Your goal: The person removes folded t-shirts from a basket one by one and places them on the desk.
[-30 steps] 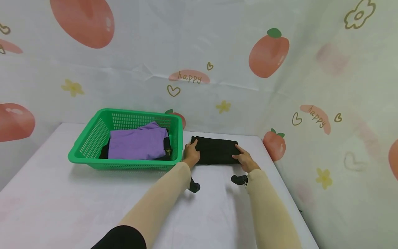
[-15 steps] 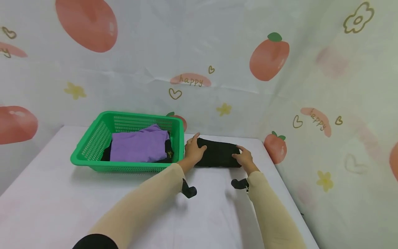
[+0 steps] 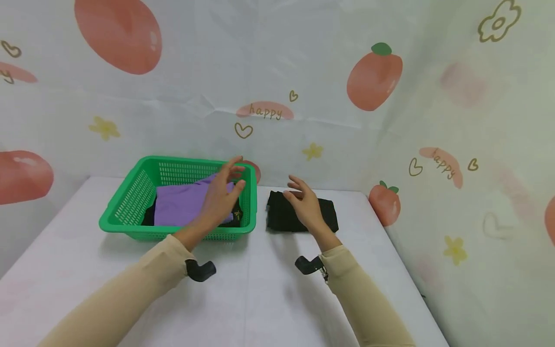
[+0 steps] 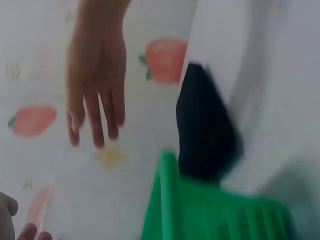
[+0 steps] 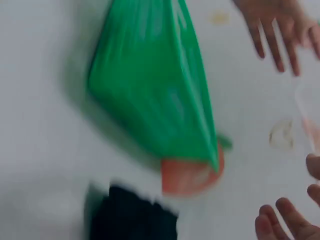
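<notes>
A folded black cloth (image 3: 282,214) lies on the white table to the right of a green plastic basket (image 3: 117,212). Inside the basket rests a folded purple garment (image 3: 178,205) on top of black fabric. My left hand (image 3: 218,197) is raised over the basket's right part, fingers spread and holding nothing. My right hand (image 3: 307,205) hovers above the black cloth with relaxed fingers and holds nothing. The left wrist view has the right hand (image 4: 97,85) in the air, apart from the black cloth (image 4: 202,125). Both wrist views are blurred.
The table (image 3: 260,299) meets a printed backdrop (image 3: 321,72) at its back and right edges. A black wrist mount (image 3: 200,271) sticks out from the left sleeve, and another mount (image 3: 309,265) from the right one.
Both hands have let go of the black cloth and lifted. The left hand moved left over the basket; the right hand moved left and up. The cloth stays beside the basket.
</notes>
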Action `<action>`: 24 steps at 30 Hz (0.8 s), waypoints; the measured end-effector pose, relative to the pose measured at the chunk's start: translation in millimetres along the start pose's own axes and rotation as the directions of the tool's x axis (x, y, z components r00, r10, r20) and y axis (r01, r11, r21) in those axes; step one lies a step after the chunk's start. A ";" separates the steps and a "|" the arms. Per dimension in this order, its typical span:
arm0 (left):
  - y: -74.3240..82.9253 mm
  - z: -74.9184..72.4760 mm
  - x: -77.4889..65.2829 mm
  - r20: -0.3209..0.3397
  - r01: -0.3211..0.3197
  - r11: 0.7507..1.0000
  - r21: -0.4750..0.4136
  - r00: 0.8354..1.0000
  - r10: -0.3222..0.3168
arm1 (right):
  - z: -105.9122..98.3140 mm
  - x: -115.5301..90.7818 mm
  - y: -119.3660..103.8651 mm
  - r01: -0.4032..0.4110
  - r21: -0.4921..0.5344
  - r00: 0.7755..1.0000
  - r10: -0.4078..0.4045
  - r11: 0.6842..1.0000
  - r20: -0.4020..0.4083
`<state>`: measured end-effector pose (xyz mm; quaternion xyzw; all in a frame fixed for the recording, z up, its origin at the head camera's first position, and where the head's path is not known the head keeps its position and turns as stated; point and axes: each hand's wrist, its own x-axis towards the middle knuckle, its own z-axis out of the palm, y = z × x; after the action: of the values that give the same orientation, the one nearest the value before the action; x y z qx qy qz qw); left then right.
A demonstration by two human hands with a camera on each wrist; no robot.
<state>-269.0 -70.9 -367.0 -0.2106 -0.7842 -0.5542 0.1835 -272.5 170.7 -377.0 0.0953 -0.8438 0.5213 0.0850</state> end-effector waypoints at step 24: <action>-100.0 -159.3 -18.6 0.211 0.468 0.791 0.394 0.791 -0.574 | 144.8 34.2 -53.4 -0.383 0.120 0.871 0.315 0.916 0.378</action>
<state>-298.0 -253.8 -405.2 -0.0371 -0.9099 -0.4061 -0.0764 -298.6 15.1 -386.6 0.0395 -0.7945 0.5810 -0.1722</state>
